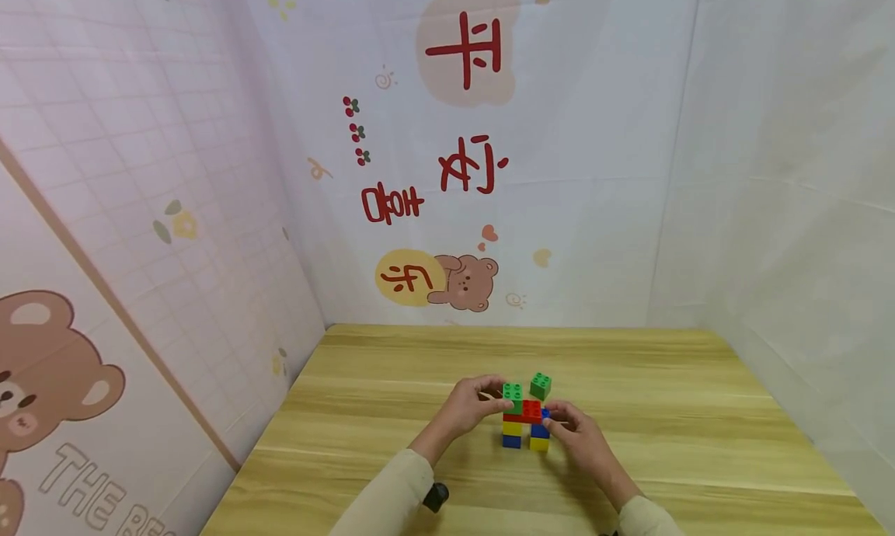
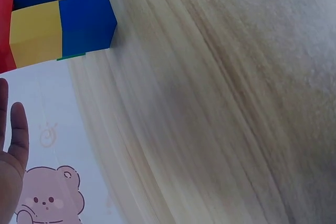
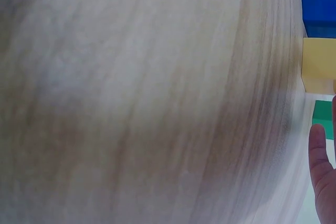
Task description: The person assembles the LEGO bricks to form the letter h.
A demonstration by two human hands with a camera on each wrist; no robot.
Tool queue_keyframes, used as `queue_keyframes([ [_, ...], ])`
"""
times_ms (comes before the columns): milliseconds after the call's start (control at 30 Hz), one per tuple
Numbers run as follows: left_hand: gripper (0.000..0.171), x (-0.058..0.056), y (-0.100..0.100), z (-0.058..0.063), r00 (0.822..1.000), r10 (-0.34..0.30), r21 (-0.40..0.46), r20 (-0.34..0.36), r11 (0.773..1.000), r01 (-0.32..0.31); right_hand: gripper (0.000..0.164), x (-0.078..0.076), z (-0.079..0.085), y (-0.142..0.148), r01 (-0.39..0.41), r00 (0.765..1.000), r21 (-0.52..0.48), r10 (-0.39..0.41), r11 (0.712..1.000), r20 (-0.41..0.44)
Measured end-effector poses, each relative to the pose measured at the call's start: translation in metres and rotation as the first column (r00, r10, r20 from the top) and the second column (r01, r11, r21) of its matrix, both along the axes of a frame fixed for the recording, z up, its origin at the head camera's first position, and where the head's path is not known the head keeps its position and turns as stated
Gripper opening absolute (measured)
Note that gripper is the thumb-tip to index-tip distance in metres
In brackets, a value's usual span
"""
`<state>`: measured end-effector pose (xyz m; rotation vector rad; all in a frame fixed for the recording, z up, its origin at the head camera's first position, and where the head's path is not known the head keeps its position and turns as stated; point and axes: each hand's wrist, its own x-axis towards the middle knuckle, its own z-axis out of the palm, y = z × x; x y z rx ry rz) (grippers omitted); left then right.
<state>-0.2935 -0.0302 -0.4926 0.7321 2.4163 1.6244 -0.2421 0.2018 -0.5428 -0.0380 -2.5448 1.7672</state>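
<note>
A small structure of toy building bricks stands on the table. Its left column has a blue brick (image 1: 512,442) under a yellow brick (image 1: 513,428), its right column a yellow brick (image 1: 539,444) under a blue one. Across both lies a red brick (image 1: 531,410). My left hand (image 1: 463,408) pinches the green brick (image 1: 513,396) at the top left, thumb in front. At the right end, my right hand (image 1: 583,441) pinches a blue brick (image 1: 545,414) beside the red one; its fingers partly hide it. Both wrist views show only part of each hand.
Just behind the structure lies a loose green brick (image 1: 541,385). The wood-grain table (image 1: 363,381) meets a printed white cloth (image 1: 594,210) at the back and sides. A black device (image 1: 435,497) sits at the left wrist.
</note>
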Motion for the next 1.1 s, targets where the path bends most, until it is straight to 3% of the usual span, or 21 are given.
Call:
queue_keyframes([
  [333, 0.028, -0.001, 0.0, 0.001, 0.999, 0.019, -0.041, -0.044, 0.999, -0.02, 0.029, 0.0, 0.006, 0.0, -0.002, 1.0, 0.015, 0.003, 1.0, -0.017],
  [700, 0.034, 0.0, 0.0, -0.016, 0.998, 0.063, 0.031, 0.0, 0.998, -0.063, 0.032, 0.002, 0.002, -0.002, 0.002, 1.0, 0.003, -0.002, 1.0, 0.015],
  [867, 0.035, 0.002, -0.001, -0.023, 0.996, 0.078, 0.07, 0.053, 0.994, -0.082, 0.028, 0.002, 0.002, -0.003, 0.011, 1.0, 0.02, -0.011, 1.0, 0.014],
  [1100, 0.033, 0.003, -0.002, -0.033, 0.994, 0.07, 0.091, 0.084, 0.993, -0.077, 0.026, 0.001, 0.004, -0.003, 0.016, 0.999, 0.014, -0.017, 1.0, 0.028],
])
